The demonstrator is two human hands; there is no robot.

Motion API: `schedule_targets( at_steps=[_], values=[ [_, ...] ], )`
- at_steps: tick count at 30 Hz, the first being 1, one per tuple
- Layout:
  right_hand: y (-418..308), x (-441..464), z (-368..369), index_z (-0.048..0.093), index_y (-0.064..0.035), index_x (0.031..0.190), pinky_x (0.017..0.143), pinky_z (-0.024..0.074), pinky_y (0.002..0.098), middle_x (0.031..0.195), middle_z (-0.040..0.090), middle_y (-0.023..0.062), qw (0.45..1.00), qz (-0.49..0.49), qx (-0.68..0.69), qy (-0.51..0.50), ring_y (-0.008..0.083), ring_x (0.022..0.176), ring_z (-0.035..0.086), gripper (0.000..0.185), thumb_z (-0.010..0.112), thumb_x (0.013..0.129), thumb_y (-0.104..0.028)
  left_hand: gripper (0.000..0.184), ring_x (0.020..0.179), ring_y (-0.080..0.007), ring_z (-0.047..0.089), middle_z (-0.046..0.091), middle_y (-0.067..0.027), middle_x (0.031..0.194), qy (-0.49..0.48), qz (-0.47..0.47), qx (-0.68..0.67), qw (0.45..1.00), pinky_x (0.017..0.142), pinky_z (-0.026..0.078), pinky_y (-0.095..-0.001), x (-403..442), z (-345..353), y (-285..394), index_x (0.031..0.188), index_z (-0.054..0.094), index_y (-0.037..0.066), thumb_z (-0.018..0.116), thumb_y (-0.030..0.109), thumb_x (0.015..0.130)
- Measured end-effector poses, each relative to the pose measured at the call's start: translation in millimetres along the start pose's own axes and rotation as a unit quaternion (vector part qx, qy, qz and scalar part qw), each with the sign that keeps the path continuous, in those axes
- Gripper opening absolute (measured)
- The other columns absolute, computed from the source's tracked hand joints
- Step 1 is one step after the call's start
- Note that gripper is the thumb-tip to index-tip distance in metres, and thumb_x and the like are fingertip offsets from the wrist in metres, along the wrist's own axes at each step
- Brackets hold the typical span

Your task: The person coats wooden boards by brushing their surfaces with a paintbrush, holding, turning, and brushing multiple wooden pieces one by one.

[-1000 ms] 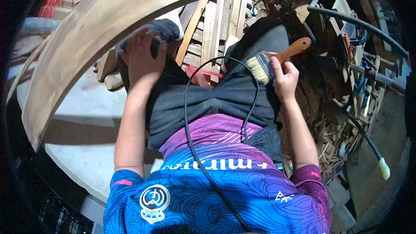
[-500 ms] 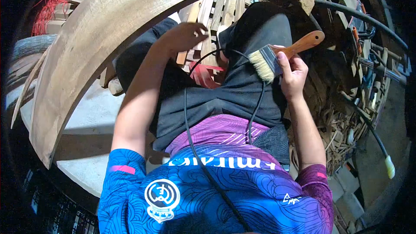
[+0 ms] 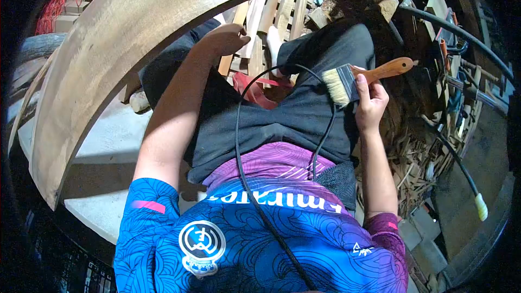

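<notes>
My right hand (image 3: 372,103) grips a wide paintbrush (image 3: 389,70) with a brown wooden handle, a dark ferrule and pale bristles. The bristles point left, over my right thigh. Loosely curled, my left hand (image 3: 229,39) hangs above my lap with a gap between thumb and fingers and nothing visible in it. Just beyond it arches a large curved wooden panel (image 3: 116,38), its inner edge near my left forearm. Part of that hand's fingers is hidden from view.
A black cable (image 3: 239,130) loops over my lap. Red string (image 3: 57,8) lies on stacked wood at the upper left. Slatted wood (image 3: 285,13) is ahead; clamps (image 3: 477,95) stand at the right, above wood scraps (image 3: 407,163). A light slab (image 3: 108,135) lies at the left.
The paintbrush and right hand have shifted slightly right and down, the handle now nearer level. My left hand has moved a little left, its fingers more curled. The cable loop looks wider.
</notes>
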State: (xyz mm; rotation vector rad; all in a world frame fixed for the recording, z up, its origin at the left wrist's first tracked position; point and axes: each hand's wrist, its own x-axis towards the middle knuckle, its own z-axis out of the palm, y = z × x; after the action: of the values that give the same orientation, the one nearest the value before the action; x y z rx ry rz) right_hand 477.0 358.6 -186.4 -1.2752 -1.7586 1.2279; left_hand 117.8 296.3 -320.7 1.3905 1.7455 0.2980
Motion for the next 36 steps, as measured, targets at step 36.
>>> schedule_targets(
  at_steps=[36],
  values=[
    [5,13,25,0.07,0.0008,0.08,0.057,0.0477,0.0409,0.071,0.065,0.0231,0.992,-0.102,-0.079,-0.002,0.0369,0.065,0.065,0.041,0.069,0.087,-0.039,0.046,0.109,-0.038,0.064,0.068,-0.0218,0.112,0.026,-0.057,0.07,0.996,0.095,0.05,-0.0462,-34,9,60,0.12,0.064,0.006,0.06,0.04,0.09]
  ],
)
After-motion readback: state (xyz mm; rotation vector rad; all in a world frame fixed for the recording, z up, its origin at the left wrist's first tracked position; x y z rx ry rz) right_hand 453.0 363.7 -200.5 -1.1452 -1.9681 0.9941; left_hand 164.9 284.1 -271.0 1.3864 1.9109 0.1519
